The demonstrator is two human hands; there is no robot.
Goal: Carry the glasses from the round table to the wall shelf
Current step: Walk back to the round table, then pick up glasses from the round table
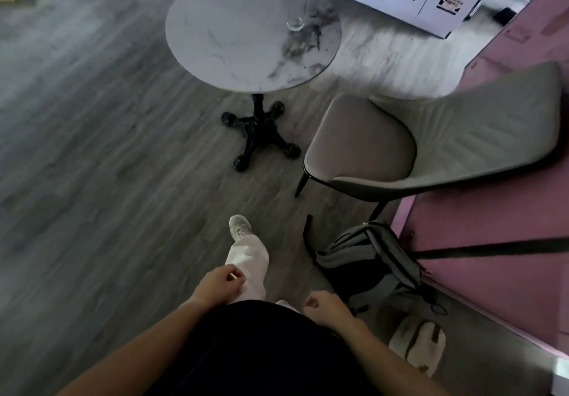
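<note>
**On the approach: one glass waiting, both hands free**

Grey wood-plank floor point(92, 149) fills the frame, and a pink wall point(492, 257) runs down the right side. Ahead stands the round marble-topped table point(234, 41) on its black cast-iron pedestal base point(258, 131), with a grey upholstered chair point(400, 143) tucked just beside its near right edge. Behind the chair, against the wall, a grey backpack point(369, 260) slumps on the floor, and a pale fuzzy bag point(418, 349) lies nearer the camera.

The person is on foot here: one pale-trousered leg with a white sneaker point(240, 226) is planted forward, toes pointing at the table. This reads as the walk-up, the fetch not yet begun.

Now the hands. The left hand point(215, 285) hangs low, fingers loosely curled, holding nothing. The right hand point(326, 303) is the same, a slack half-fist with nothing in it.

And the prize: a single clear drinking glass point(297, 14) stands upright near the far right edge of the tabletop, well apart from both hands. It is faint against the marble, and I can make out no other glass on the table. The wall shelf is not in view.

Next call, as I judge it: close in round the left of the chair, reach across the top, and take the glass by its side wall. Clear glass on polished stone can slide, so a firm wrap is wanted before lifting.
</note>
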